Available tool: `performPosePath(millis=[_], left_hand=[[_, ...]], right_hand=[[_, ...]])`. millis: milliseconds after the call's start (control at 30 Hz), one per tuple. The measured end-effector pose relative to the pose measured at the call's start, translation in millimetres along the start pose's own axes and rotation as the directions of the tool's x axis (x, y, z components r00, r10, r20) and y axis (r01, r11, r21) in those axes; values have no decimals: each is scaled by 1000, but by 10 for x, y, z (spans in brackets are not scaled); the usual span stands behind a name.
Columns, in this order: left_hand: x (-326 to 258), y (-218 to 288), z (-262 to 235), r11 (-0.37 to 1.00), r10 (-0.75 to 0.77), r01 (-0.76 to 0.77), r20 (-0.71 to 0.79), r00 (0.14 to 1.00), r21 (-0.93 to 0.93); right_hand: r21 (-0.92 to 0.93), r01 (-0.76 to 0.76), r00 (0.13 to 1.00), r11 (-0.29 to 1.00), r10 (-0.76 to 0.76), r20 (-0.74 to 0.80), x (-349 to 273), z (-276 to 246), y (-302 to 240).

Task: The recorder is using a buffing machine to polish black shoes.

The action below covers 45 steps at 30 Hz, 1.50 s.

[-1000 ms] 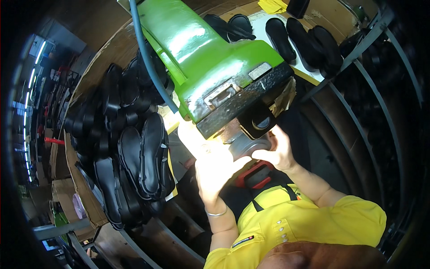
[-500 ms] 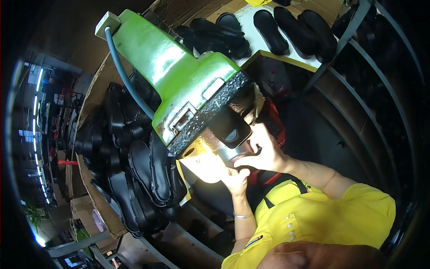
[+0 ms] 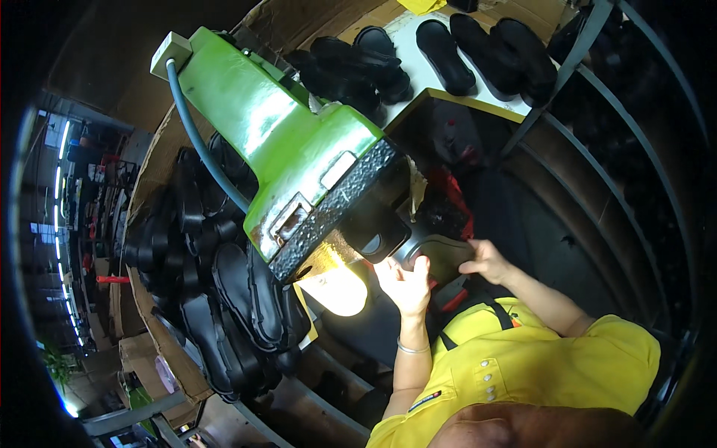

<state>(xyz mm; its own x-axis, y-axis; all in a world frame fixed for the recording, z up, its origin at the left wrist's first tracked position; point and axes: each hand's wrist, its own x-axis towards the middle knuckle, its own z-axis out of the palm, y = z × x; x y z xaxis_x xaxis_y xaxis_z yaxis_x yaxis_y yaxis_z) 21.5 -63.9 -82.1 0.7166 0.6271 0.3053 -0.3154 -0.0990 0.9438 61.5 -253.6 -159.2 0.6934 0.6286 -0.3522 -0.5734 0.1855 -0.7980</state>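
Note:
A dark shoe sole (image 3: pixel 447 255) is held low in front of the green machine (image 3: pixel 299 142), its one end close under the machine's black head. My left hand (image 3: pixel 407 285) pinches the sole near that end, thumb on top and just beside the lit lamp (image 3: pixel 336 287). At the sole's other end, my right hand (image 3: pixel 487 263) grips the edge between thumb and fingers. Part of the sole under the machine head is hidden, as are some fingers of both hands.
Many black soles (image 3: pixel 250 291) are heaped in a cardboard box on the left. More soles (image 3: pixel 444 56) lie on a white board with a yellow edge at the back. Grey metal rack bars (image 3: pixel 590 82) curve along the right. A blue cable (image 3: pixel 198 131) hangs from the machine.
My right hand has moved right and down, away from the machine head. My left hand has shifted slightly right and up. More of the sole now shows between them.

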Motion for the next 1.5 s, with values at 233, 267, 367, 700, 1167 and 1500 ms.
performPosePath(millis=[233,267,367,700,1167,1500], left_hand=[[-37,407,8,955,-239,222,-64,969,-195],[-56,342,7,991,-127,127,-13,992,-48],[-112,288,395,954,297,-286,171,939,-89],[1012,-458,1762,780,385,-545,451,805,306],[1852,-1139,2275,464,335,-657,568,751,594],[1036,-1449,1850,714,303,-518,458,835,471]], right_hand=[[-47,317,915,947,-319,-247,145,-91,-706],[-47,392,864,919,-385,-324,201,-4,-776],[276,331,913,903,-233,-334,158,183,-1119],[-352,646,623,677,-735,-270,419,-265,-2374],[-862,134,369,488,-832,-414,756,-1188,-3690],[-972,-195,-60,-128,-988,142,1041,-1040,-3566]])
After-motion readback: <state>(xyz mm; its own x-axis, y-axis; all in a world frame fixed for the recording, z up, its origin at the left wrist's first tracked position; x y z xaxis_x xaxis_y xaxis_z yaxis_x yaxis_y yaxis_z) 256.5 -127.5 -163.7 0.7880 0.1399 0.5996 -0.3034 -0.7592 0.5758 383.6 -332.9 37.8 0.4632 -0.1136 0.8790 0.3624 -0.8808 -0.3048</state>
